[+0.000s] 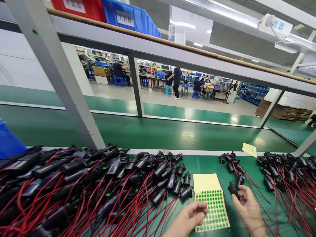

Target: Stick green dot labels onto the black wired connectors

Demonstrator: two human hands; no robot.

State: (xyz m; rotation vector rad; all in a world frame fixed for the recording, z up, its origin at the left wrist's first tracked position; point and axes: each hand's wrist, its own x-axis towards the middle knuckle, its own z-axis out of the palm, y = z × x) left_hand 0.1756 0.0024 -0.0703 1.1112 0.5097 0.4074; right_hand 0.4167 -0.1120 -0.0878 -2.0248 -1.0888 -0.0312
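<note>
My right hand [248, 210] grips a black cylindrical wired part [233, 189] between thumb and fingers, above the green bench. To its left lies a pale yellow sheet of round green stickers [212, 200], with its upper portion bare. Over the sheet's lower left edge is my left hand [189, 219], its fingers curled in towards the thumb; whatever they may hold is too small or hidden to make out. Just beyond my right hand, a few similar black parts [230, 164] with red wires lie in a small group.
A large heap of black parts with red wires [103, 184] covers the left side; another pile [276, 168] lies at right. A yellow paper piece [249, 149] rests near the back rail. Slanting posts [56, 72] hold a shelf with red and blue bins [130, 18]. People work farther off.
</note>
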